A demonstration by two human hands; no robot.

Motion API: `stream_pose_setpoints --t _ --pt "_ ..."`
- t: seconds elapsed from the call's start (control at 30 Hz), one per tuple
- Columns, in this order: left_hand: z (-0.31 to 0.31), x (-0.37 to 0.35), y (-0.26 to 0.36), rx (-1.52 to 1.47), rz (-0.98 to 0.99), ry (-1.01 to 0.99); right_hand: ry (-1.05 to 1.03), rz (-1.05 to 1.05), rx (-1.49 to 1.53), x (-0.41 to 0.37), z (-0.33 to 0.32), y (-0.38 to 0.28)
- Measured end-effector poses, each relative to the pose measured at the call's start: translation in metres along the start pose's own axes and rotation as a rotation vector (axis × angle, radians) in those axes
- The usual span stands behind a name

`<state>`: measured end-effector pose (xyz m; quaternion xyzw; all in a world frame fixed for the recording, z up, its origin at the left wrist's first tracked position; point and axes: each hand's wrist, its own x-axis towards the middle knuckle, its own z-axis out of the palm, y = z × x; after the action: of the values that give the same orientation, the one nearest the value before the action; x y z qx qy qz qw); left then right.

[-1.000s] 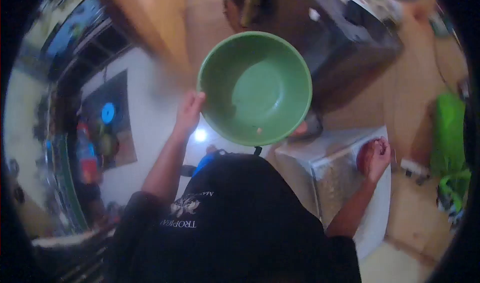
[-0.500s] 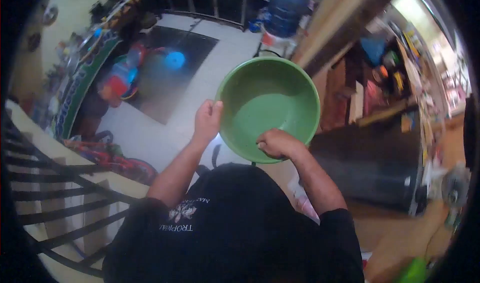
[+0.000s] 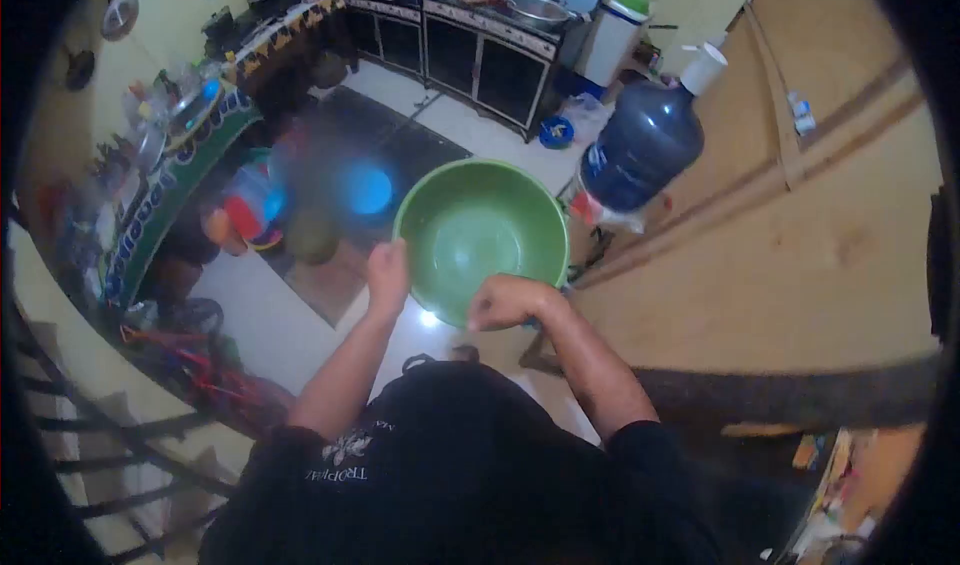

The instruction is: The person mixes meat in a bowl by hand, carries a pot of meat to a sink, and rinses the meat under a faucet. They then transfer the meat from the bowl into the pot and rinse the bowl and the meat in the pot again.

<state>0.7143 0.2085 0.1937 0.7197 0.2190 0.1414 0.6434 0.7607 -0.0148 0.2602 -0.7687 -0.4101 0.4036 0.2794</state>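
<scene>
A round green basin [image 3: 480, 220] is held out in front of my body, its open side facing me, and nothing shows inside it. My left hand [image 3: 388, 277] grips the rim at the basin's left side. Bent over the near rim at the lower right is my right hand [image 3: 508, 302], its fingers curled and partly blurred, with the wrist arched above the rim.
A blue water bottle [image 3: 645, 145] stands right of the basin, beside a wooden panel [image 3: 780, 295]. Ahead is a kitchen counter [image 3: 480, 25] with a metal sink bowl. Blue and red plastic ware lies on a dark mat [image 3: 370, 125]. A black railing [image 3: 110, 425] is at left.
The view has swung, bringing the counter and more of the wooden panel into sight. The basin and both hands sit further left and lower in view; both hands are still at the basin.
</scene>
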Motion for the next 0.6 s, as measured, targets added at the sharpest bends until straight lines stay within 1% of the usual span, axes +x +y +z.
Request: stream_pose_setpoints --t 0.03,0.1,0.13,0.23,0.27,0.3,0.33,0.37,0.4,0.43,0.47,0.5,0.53,0.57,0.6 --pt "0.004 0.021 0.001 0.007 0.005 0.006 0.001 -0.010 0.000 0.016 -0.020 0.007" --pt "0.014 0.067 0.011 0.096 -0.058 0.168 0.013 -0.054 -0.009 0.050 -0.064 0.015" --pt "0.016 0.087 0.017 0.098 -0.068 0.173 0.003 -0.055 -0.006 0.066 -0.082 0.017" --pt "0.034 0.153 0.026 0.117 -0.059 0.163 0.040 0.006 -0.091 0.106 -0.145 0.026" --pt "0.042 0.180 0.021 0.035 -0.036 0.154 0.052 -0.043 -0.155 0.119 -0.164 0.032" --pt "0.049 0.206 0.028 -0.043 -0.009 0.142 0.068 -0.094 -0.215 0.134 -0.185 0.038" --pt "0.052 0.230 0.035 0.179 0.049 0.153 0.076 -0.095 -0.219 0.151 -0.208 0.046" --pt "0.059 0.259 0.036 0.189 0.052 0.141 0.136 -0.134 -0.235 0.167 -0.229 0.054" --pt "0.064 0.287 0.035 0.155 0.088 0.076 0.196 -0.165 -0.237 0.178 -0.242 0.062" --pt "0.071 0.315 0.038 0.115 0.130 0.009 0.214 -0.152 -0.221 0.184 -0.259 0.067" --pt "0.077 0.348 0.044 0.315 0.102 0.033 0.350 -0.067 0.024 0.190 -0.288 0.071" --pt "0.079 0.372 0.053 0.310 0.112 0.018 0.479 0.017 0.274 0.191 -0.311 0.075" --pt "0.083 0.395 0.064 0.205 0.161 0.009 0.574 0.025 0.310 0.193 -0.333 0.087" --pt "0.088 0.423 0.079 0.095 0.220 0.006 0.598 0.025 0.297 0.192 -0.357 0.099" --pt "0.087 0.442 0.105 0.274 0.211 0.004 0.713 0.017 0.472 0.189 -0.375 0.112"
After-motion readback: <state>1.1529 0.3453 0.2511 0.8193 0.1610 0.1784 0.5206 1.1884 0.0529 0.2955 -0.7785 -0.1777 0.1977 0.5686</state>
